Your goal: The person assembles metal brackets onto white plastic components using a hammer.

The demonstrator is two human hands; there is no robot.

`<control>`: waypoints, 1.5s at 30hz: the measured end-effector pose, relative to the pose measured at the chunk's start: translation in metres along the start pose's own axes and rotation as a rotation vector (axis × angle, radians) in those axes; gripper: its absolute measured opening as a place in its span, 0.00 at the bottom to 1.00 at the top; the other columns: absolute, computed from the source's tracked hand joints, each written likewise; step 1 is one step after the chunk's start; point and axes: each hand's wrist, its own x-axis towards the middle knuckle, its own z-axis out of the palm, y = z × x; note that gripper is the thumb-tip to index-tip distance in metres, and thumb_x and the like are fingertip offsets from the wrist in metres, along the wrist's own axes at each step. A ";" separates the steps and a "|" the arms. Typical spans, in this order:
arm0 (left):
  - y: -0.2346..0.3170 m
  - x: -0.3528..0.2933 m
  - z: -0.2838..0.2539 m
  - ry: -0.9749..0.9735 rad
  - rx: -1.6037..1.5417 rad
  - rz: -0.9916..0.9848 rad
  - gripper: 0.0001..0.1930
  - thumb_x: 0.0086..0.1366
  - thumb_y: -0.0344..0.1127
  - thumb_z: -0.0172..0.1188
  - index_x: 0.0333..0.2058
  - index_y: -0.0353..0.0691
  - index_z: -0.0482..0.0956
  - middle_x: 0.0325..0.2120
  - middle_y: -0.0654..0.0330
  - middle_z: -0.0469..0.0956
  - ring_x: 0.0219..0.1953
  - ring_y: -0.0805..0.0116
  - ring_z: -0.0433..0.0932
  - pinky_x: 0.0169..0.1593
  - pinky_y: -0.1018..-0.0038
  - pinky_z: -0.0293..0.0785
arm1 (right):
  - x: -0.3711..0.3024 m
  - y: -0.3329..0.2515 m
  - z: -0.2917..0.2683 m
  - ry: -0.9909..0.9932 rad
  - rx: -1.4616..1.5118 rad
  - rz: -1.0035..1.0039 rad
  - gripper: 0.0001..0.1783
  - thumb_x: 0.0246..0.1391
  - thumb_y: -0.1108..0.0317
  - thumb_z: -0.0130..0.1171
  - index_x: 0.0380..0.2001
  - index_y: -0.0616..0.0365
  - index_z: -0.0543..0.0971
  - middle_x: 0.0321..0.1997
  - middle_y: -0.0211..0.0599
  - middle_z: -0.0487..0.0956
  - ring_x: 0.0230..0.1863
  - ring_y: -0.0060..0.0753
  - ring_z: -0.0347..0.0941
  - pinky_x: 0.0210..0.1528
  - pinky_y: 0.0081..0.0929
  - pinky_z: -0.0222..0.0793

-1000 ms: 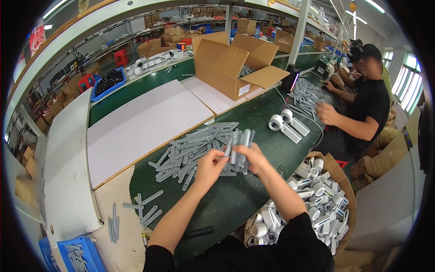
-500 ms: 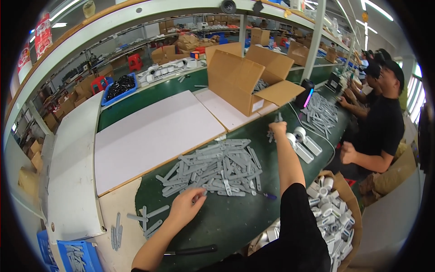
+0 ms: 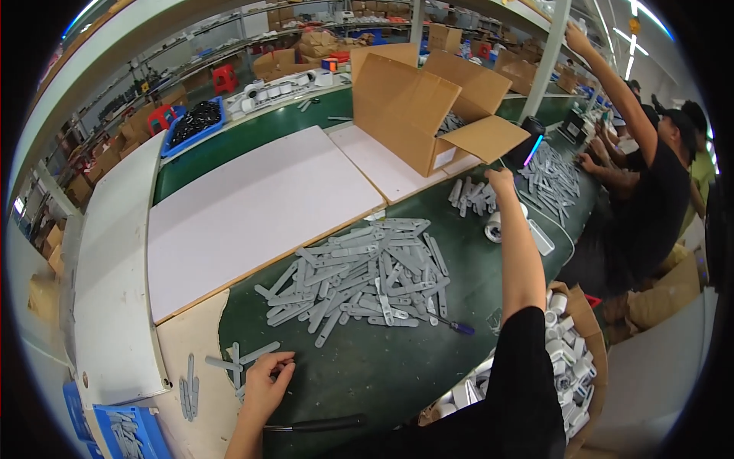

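A black short sleeve (image 3: pixel 524 359) — forearms (image 3: pixel 523 264) and hands (image 3: pixel 267 382) bare.

I get a bright, evenly lit view, with ceiling tubes (image 3: pixel 655 19) glaring above and right of the right hand (image 3: pixel 501 182), and the overhead beam (image 3: pixel 99 65) beyond the left hand (image 3: pixel 267 382) bowing toward blackened corners.

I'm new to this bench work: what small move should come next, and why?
Perhaps the left hand should pick up the loose grey strips: they lie close beside it, apart from the large pile, while the right hand is by the small pile.
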 end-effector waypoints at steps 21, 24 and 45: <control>0.027 -0.054 0.018 -0.132 -0.057 0.234 0.11 0.57 0.30 0.59 0.40 0.38 0.77 0.28 0.56 0.75 0.29 0.66 0.77 0.35 0.76 0.72 | -0.195 0.083 -0.133 -0.025 -0.229 -0.371 0.28 0.40 0.48 0.64 0.33 0.65 0.78 0.39 0.51 0.71 0.39 0.49 0.71 0.39 0.38 0.66; 0.038 -0.060 0.036 -0.200 -0.166 0.208 0.19 0.58 0.32 0.59 0.48 0.39 0.71 0.37 0.55 0.74 0.38 0.65 0.75 0.38 0.74 0.72 | -0.275 0.030 -0.128 -0.387 0.333 -0.172 0.18 0.43 0.59 0.67 0.32 0.62 0.77 0.28 0.31 0.75 0.30 0.22 0.68 0.32 0.22 0.63; 0.020 -0.112 -0.023 0.019 -1.061 -0.161 0.38 0.49 0.29 0.59 0.58 0.32 0.52 0.53 0.41 0.64 0.58 0.50 0.63 0.58 0.60 0.63 | -0.569 -0.089 -0.065 -1.498 0.928 -0.640 0.35 0.52 0.59 0.59 0.58 0.63 0.60 0.61 0.51 0.52 0.60 0.49 0.54 0.59 0.37 0.54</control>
